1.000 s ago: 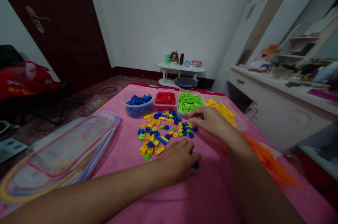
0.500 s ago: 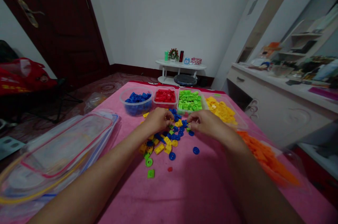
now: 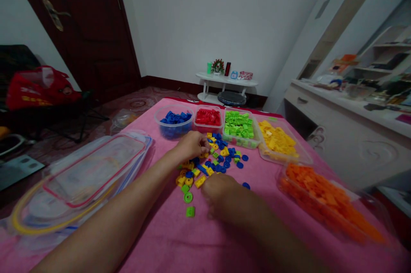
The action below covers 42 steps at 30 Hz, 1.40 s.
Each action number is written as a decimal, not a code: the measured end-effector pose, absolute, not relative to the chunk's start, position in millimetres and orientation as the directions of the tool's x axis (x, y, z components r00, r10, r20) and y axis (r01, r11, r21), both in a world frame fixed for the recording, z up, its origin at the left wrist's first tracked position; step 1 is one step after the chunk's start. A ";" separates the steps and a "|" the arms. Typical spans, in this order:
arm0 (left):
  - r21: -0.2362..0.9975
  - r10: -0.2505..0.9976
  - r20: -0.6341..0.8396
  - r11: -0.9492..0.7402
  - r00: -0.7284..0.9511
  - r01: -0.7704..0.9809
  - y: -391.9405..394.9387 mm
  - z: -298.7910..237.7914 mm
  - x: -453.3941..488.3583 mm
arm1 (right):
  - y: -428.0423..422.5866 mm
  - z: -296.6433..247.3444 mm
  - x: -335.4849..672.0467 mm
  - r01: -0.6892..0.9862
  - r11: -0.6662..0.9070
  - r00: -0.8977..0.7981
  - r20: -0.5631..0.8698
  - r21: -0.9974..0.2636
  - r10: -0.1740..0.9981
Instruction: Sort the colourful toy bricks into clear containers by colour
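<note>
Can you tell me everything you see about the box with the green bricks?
The green-brick box is clear, looks like plastic, and is rectangular with rounded corners. It stands upright on the pink cloth, open on top, heaped with bright green bricks. It's between the red-brick box and the yellow-brick box; I can't tell if they touch. Nobody's touching it.

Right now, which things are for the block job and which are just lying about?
Part of the job:
loose mixed blocks, with left hand and right hand at them
blue-block tub
red-block tub
green-block tub
yellow-block tub
orange-block tub
probably stacked lids

Seemingly just lying about:
red bag
potted plant
green cylinder
</note>
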<state>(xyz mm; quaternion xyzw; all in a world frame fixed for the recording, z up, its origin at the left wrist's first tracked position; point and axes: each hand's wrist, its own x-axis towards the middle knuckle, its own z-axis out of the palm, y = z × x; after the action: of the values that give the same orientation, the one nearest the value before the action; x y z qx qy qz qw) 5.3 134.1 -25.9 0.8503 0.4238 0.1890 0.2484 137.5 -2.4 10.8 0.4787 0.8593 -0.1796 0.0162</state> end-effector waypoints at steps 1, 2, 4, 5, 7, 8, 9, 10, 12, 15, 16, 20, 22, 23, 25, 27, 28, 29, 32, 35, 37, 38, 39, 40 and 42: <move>0.594 0.799 0.072 -0.515 0.596 0.618 132.4 -25.5 5.7 | -1.5 11.9 137.9 0.829 0.493 -0.549 -0.212 -0.264 0.809; 0.602 0.779 0.036 -0.517 0.626 0.609 130.5 -25.0 6.3 | 0.7 13.5 140.3 0.836 0.498 -0.545 -0.233 -0.231 0.806; 0.578 0.735 -0.001 -0.553 0.678 0.600 126.0 -23.7 8.0 | 9.1 17.2 149.6 0.865 0.461 -0.499 -0.254 -0.197 0.829; 0.542 0.724 0.007 -0.582 0.690 0.606 123.6 -22.9 8.9 | 14.7 18.3 155.6 0.883 0.425 -0.465 -0.242 -0.200 0.852; 0.434 0.721 0.064 -0.643 0.690 0.631 119.0 -21.6 10.5 | 27.1 17.3 168.7 0.902 0.359 -0.402 -0.164 -0.240 0.901; 0.377 0.723 0.092 -0.662 0.685 0.648 117.1 -21.1 11.2 | 33.1 15.0 175.0 0.897 0.342 -0.383 -0.109 -0.281 0.917; 0.324 0.725 0.113 -0.674 0.680 0.664 115.4 -21.0 11.8 | 38.5 11.8 180.8 0.884 0.332 -0.370 -0.058 -0.331 0.927; 0.279 0.725 0.127 -0.681 0.677 0.677 114.0 -21.1 12.4 | 43.3 7.9 185.9 0.867 0.321 -0.355 -0.021 -0.381 0.934; 0.213 0.711 0.132 -0.701 0.691 0.681 111.8 -22.0 13.5 | 50.3 -0.3 193.8 0.834 0.291 -0.326 0.007 -0.470 0.945; 0.170 0.688 0.137 -0.725 0.712 0.667 109.7 -22.7 14.6 | 55.7 -9.3 199.7 0.801 0.237 -0.283 0.002 -0.549 0.959; 0.163 0.690 0.135 -0.724 0.711 0.671 109.3 -22.3 14.7 | 56.7 -10.9 200.2 0.794 0.231 -0.276 0.005 -0.563 0.961; 0.148 0.711 0.095 -0.703 0.697 0.696 108.2 -17.6 13.0 | 59.2 -13.8 197.4 0.783 0.244 -0.253 0.065 -0.572 0.965; 0.155 0.701 0.091 -0.712 0.708 0.685 107.9 -15.6 12.2 | 60.3 -14.6 194.7 0.791 0.242 -0.226 0.099 -0.562 0.969; 0.160 0.693 0.094 -0.720 0.715 0.676 107.7 -15.2 12.3 | 60.9 -15.0 193.5 0.795 0.240 -0.214 0.113 -0.558 0.970; 0.166 0.674 0.098 -0.736 0.732 0.656 107.4 -15.6 13.2 | 61.8 -15.7 191.7 0.797 0.241 -0.201 0.133 -0.554 0.970; 0.164 0.664 0.110 -0.746 0.740 0.645 106.7 -17.2 15.2 | 62.2 -16.1 190.8 0.799 0.248 -0.199 0.148 -0.549 0.969; 0.161 0.662 0.123 -0.748 0.739 0.644 106.0 -18.1 16.5 | 62.3 -16.3 190.6 0.799 0.250 -0.198 0.153 -0.546 0.968; 0.157 0.666 0.138 -0.746 0.733 0.647 105.2 -19.0 18.0 | 62.2 -16.4 190.6 0.800 0.251 -0.197 0.156 -0.545 0.968; 0.142 0.682 0.172 -0.732 0.711 0.667 101.8 -20.5 22.1 | 62.1 -17.0 191.0 0.804 0.247 -0.195 0.151 -0.541 0.969; 0.161 0.686 0.178 -0.728 0.706 0.667 100.0 -18.9 24.0 | 62.1 -16.5 191.8 0.811 0.247 -0.197 0.149 -0.531 0.969; 0.246 0.718 0.187 -0.695 0.671 0.675 101.0 -15.9 24.3 | 61.4 -13.9 191.5 0.805 0.254 -0.184 0.181 -0.536 0.966; 0.325 0.748 0.190 -0.659 0.636 0.678 102.0 -14.1 24.6 | 60.6 -11.7 190.7 0.795 0.259 -0.171 0.207 -0.549 0.963; 0.438 0.786 0.181 -0.603 0.592 0.667 103.1 -12.1 25.3 | 59.5 -9.0 189.4 0.775 0.268 -0.155 0.240 -0.572 0.958; 0.583 0.823 0.148 -0.521 0.549 0.624 104.1 -10.3 26.5 | 58.1 -6.2 187.6 0.747 0.282 -0.140 0.273 -0.602 0.952; 0.887 0.865 -0.008 -0.226 0.502 0.403 105.3 -7.6 29.8 | 54.8 -0.9 183.3 0.680 0.319 -0.121 0.328 -0.660 0.937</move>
<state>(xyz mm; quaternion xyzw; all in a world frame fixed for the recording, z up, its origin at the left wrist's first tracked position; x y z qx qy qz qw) 29.8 105.3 -7.6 0.7397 0.4284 0.2561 0.4514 183.3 54.8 -0.9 0.5559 0.7271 -0.1778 -0.3615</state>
